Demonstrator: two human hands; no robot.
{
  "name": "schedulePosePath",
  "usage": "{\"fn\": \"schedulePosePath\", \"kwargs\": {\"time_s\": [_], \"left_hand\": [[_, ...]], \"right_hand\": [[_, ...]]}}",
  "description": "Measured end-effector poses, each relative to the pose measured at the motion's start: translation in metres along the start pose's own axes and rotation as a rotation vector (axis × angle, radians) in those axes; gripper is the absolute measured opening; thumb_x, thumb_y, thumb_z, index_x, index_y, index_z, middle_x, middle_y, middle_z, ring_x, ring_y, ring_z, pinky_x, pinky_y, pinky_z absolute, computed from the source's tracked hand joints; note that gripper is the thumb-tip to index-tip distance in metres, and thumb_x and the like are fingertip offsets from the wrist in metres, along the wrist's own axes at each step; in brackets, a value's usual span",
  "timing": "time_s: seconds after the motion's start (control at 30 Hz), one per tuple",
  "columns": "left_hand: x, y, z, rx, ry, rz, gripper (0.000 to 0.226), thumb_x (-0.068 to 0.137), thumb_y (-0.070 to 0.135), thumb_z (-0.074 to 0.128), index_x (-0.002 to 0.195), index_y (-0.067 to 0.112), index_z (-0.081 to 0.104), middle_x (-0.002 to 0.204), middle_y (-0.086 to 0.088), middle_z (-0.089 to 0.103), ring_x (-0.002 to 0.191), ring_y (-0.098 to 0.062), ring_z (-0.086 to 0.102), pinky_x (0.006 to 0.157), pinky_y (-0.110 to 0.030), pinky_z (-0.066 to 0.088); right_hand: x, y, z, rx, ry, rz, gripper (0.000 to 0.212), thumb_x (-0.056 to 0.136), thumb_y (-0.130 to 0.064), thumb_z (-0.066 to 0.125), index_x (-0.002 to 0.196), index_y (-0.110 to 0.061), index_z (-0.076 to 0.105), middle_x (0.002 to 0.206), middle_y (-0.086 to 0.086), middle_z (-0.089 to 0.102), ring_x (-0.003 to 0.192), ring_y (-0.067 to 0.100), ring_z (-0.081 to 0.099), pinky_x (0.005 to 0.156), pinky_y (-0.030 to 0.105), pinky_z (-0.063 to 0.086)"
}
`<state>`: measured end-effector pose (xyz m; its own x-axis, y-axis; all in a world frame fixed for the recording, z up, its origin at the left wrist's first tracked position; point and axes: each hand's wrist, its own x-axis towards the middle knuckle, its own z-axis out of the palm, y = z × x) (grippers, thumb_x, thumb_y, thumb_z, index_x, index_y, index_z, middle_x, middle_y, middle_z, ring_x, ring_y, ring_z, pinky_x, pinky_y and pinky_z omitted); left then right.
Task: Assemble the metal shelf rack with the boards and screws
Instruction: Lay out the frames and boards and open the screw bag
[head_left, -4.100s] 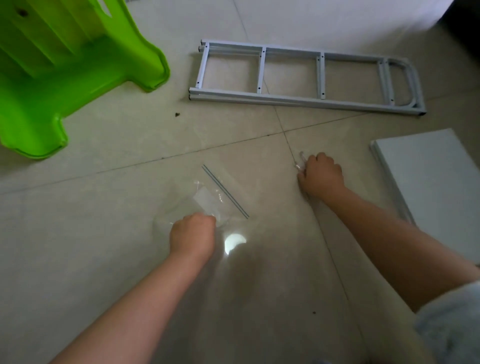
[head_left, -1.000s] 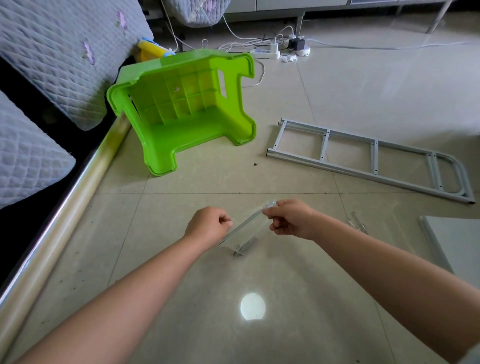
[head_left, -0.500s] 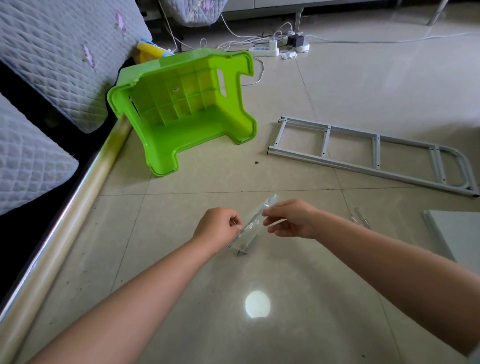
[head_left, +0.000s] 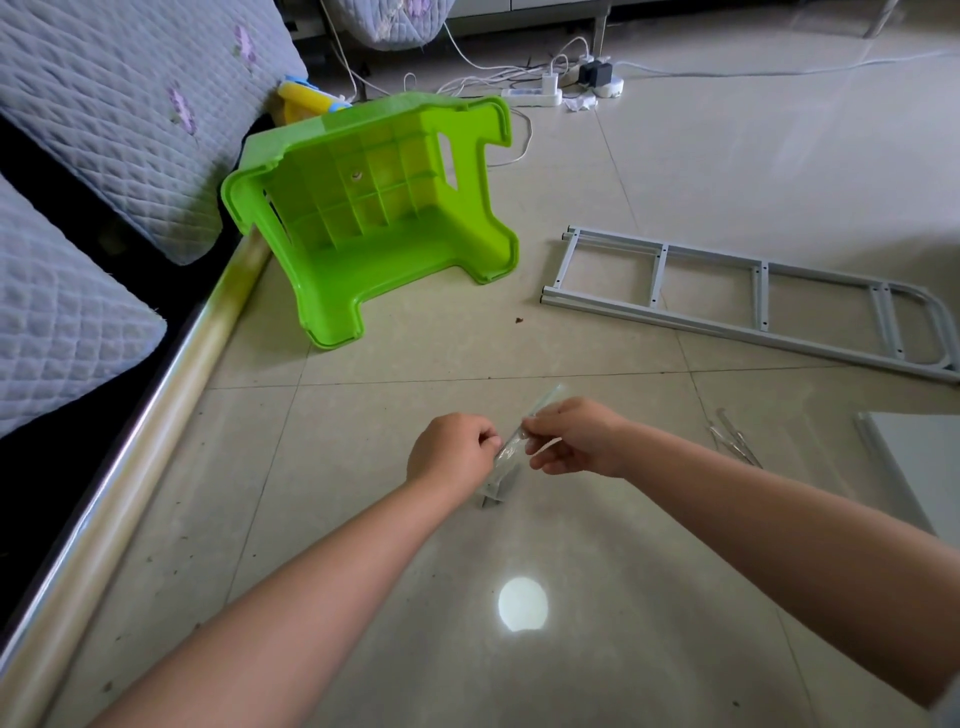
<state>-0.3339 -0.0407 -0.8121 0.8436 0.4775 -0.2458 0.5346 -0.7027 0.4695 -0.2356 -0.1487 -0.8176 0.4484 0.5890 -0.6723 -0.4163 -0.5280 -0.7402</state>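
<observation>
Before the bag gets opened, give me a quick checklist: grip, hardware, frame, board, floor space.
1. Both hands on the bag: ok. The left hand and the right hand pinch the clear plastic bag above the floor.
2. Bag open: cannot tell.
3. Contents of bag: cannot tell; the clear film hides what is inside.
4. Metal side frame within sight: ok, flat on the tiles to the right.
5. White board at hand: ok, lying at the right edge.
6. Green stool out of the way: ok, tipped on its side, apart from the hands.
</observation>
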Motion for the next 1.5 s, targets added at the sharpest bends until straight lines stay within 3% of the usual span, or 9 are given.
{"fn": "schedulePosePath", "kwargs": {"time_s": [0.17,0.43,0.57,0.7,0.83,0.9,0.97,1.27,1.5], "left_hand": [[0.0,-0.002,0.003,-0.004,-0.02,-0.048,0.038,0.089,0.027,0.056,0.054,0.019,0.043,0.061,0.002,0.049,0.071,-0.019,0.049,0.058,-0.023,0.032],[0.001,0.001,0.005,0.06,0.013,-0.075,0.049,0.093,0.026,0.05,0.05,0.014,0.028,0.052,-0.002,0.032,0.055,-0.019,0.034,0.047,-0.026,0.02],[0.0,0.0,0.004,0.127,-0.006,-0.092,0.044,0.092,0.03,0.049,0.054,0.014,0.036,0.069,-0.005,0.048,0.07,-0.023,0.044,0.057,-0.024,0.028],[0.0,-0.002,0.003,0.103,-0.015,-0.1,0.041,0.09,0.03,0.051,0.055,0.014,0.038,0.068,-0.006,0.047,0.073,-0.024,0.046,0.056,-0.024,0.028],[-0.003,-0.006,0.004,0.082,0.005,-0.043,0.038,0.091,0.03,0.052,0.057,0.014,0.046,0.08,-0.009,0.056,0.086,-0.027,0.056,0.06,-0.027,0.034],[-0.005,-0.007,0.006,0.026,0.027,-0.014,0.023,0.09,0.026,0.054,0.077,0.012,0.066,0.093,-0.007,0.066,0.093,-0.024,0.059,0.069,-0.026,0.042],[-0.008,-0.008,0.01,-0.003,0.039,-0.004,0.019,0.089,0.021,0.055,0.092,0.012,0.071,0.1,-0.005,0.068,0.096,-0.022,0.06,0.073,-0.025,0.043],[-0.004,-0.012,0.016,-0.144,0.011,-0.005,0.019,0.088,0.021,0.058,0.089,0.008,0.073,0.093,-0.009,0.07,0.091,-0.022,0.06,0.07,-0.025,0.04],[-0.003,-0.012,0.02,-0.232,0.007,-0.101,0.018,0.09,0.017,0.056,0.082,0.006,0.067,0.076,-0.005,0.059,0.076,-0.016,0.052,0.066,-0.02,0.035]], "right_hand": [[0.0,0.004,0.005,-0.037,0.059,-0.05,0.024,0.094,-0.01,0.049,0.07,-0.008,0.051,0.062,0.005,0.051,0.034,0.003,0.053,0.039,0.014,0.046],[-0.004,0.001,0.001,-0.207,0.07,0.01,0.024,0.092,-0.005,0.047,0.068,-0.004,0.051,0.058,0.007,0.05,0.034,0.007,0.054,0.04,0.017,0.049],[-0.008,-0.005,0.004,-0.342,0.03,0.104,0.028,0.093,-0.005,0.045,0.065,-0.005,0.048,0.056,0.005,0.047,0.027,0.005,0.048,0.037,0.014,0.046],[-0.008,-0.009,0.005,-0.408,0.015,0.14,0.03,0.093,-0.005,0.043,0.064,-0.006,0.047,0.035,-0.001,0.048,0.024,0.005,0.047,0.033,0.012,0.043],[-0.01,-0.002,0.003,-0.31,0.036,0.069,0.024,0.091,-0.003,0.045,0.068,-0.005,0.05,0.059,0.007,0.051,0.037,0.01,0.054,0.039,0.017,0.048],[-0.01,0.004,0.002,-0.274,0.04,0.01,0.022,0.092,-0.004,0.045,0.071,-0.006,0.053,0.065,0.007,0.054,0.042,0.009,0.055,0.042,0.018,0.05],[-0.01,0.007,0.001,-0.241,0.042,-0.017,0.022,0.093,-0.005,0.046,0.074,-0.007,0.054,0.067,0.006,0.056,0.04,0.007,0.055,0.042,0.017,0.05],[-0.008,0.001,0.0,-0.222,-0.102,-0.004,0.024,0.095,-0.004,0.042,0.074,-0.005,0.054,0.069,0.007,0.054,0.05,0.01,0.053,0.047,0.019,0.053],[-0.007,0.007,0.008,-0.196,-0.033,-0.02,0.02,0.092,-0.002,0.048,0.075,-0.009,0.053,0.063,0.006,0.048,0.052,0.012,0.046,0.042,0.016,0.049]]}}
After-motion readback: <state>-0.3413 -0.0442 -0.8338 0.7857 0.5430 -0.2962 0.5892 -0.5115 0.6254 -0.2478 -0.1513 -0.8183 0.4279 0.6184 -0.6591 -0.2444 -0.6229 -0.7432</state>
